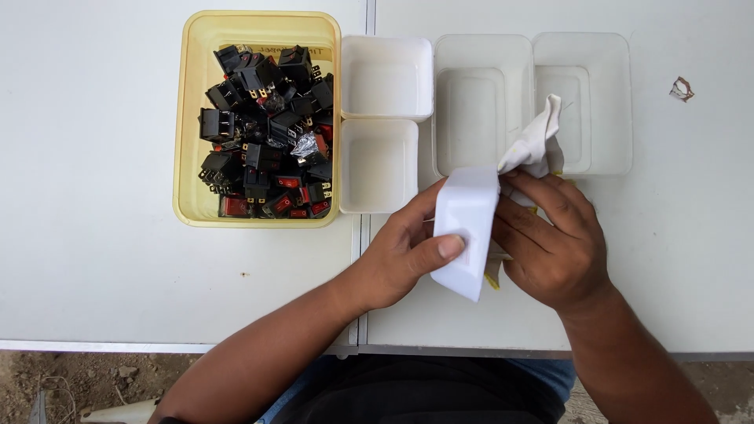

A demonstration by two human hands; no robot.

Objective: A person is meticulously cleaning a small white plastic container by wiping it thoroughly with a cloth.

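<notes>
We hold a small white tub and a cloth above the table.

Left of the tub [468, 228] sits our yellow bin [196, 118] of black switches [267, 133]; our left hand [404, 255] clamps the tub, our right hand [554, 243] presses a white cloth [538, 141] against it, clear trays [534, 102] beyond.

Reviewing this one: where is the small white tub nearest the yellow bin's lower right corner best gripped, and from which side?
Probably by its rim, from above. The small white tub sits open side up, wedged between the yellow bin and a clear tray, with another white tub behind. Only its near wall is free, so pinch there over the edge.
</notes>
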